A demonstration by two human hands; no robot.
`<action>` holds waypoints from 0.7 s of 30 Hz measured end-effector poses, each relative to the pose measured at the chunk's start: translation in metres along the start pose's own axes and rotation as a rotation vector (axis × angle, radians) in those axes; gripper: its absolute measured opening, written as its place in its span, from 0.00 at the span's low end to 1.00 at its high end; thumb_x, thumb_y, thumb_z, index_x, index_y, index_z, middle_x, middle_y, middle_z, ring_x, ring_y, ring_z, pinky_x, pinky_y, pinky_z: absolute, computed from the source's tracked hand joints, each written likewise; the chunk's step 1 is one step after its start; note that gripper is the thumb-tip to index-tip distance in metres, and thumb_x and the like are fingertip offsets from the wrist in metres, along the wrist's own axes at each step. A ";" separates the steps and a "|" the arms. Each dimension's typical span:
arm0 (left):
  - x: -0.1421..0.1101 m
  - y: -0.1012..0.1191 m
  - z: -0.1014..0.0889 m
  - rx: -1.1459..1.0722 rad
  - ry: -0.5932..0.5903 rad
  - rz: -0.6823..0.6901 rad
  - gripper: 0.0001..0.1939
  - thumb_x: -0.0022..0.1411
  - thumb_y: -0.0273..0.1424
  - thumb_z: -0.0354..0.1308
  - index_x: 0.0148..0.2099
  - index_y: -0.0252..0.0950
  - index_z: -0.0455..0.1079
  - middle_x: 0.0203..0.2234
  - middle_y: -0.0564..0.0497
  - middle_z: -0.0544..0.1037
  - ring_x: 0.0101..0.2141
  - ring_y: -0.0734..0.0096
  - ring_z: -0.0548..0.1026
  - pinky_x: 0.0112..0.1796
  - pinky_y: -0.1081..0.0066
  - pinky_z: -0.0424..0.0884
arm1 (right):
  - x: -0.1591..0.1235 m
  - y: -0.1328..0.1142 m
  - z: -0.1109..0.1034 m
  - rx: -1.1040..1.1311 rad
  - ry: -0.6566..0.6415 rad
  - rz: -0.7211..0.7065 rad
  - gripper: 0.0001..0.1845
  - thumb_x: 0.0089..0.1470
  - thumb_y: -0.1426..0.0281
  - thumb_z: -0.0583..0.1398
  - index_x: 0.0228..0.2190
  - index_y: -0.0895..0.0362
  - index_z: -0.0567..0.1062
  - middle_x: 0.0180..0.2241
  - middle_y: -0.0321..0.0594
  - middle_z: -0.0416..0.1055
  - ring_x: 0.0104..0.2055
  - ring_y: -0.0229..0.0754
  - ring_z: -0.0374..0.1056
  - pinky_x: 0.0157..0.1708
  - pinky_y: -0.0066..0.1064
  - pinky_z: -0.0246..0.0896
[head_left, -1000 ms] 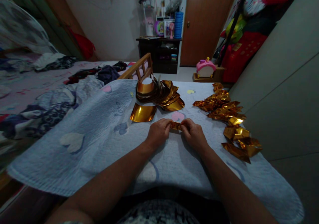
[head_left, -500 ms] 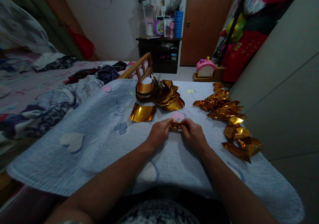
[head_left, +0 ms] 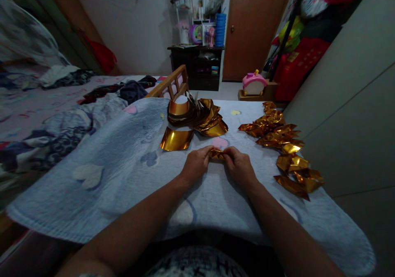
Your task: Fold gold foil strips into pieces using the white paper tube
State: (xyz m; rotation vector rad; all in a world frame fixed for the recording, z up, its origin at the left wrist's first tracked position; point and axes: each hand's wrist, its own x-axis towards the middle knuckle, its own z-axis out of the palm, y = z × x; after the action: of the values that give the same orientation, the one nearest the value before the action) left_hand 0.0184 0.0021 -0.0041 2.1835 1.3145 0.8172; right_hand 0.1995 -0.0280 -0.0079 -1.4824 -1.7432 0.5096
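Note:
Between my two hands is a small folded piece of gold foil paper [head_left: 217,154], held just above or on the cloth. My left hand [head_left: 197,162] pinches its left end, and my right hand [head_left: 238,162] grips the right end. The fingertips partly cover the piece. Beyond my hands lies a pile of gold foil sheets [head_left: 197,118], some curled and fanned out. One single gold sheet [head_left: 177,139] rests in front of that pile, left of my hands. Over to the right, a row of folded gold foil pieces [head_left: 277,135] runs down the table's side.
A pale blue quilted cloth [head_left: 123,186] covers the table. At left, a bed [head_left: 37,104] holds rumpled clothes and bedding. Behind the table stand a wooden chair back [head_left: 168,84], a dark cabinet [head_left: 196,65] and a pink toy [head_left: 254,83]. A light panel [head_left: 354,104] borders the right side.
Hands and foil piece stay in nearly the same place; the folded piece shows slightly more of its creased surface. The whole view has shifted very slightly.

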 end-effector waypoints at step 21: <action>0.001 -0.001 0.003 0.020 -0.006 -0.001 0.21 0.67 0.21 0.51 0.58 0.38 0.73 0.50 0.46 0.81 0.48 0.60 0.81 0.51 0.63 0.76 | 0.000 0.003 0.005 -0.126 -0.010 -0.012 0.14 0.62 0.72 0.55 0.45 0.55 0.77 0.41 0.45 0.81 0.40 0.48 0.77 0.41 0.34 0.67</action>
State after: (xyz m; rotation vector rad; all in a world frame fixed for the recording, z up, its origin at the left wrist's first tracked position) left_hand 0.0202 0.0034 -0.0072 2.1992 1.3261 0.7995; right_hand 0.1974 -0.0259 -0.0134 -1.5572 -1.8194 0.4076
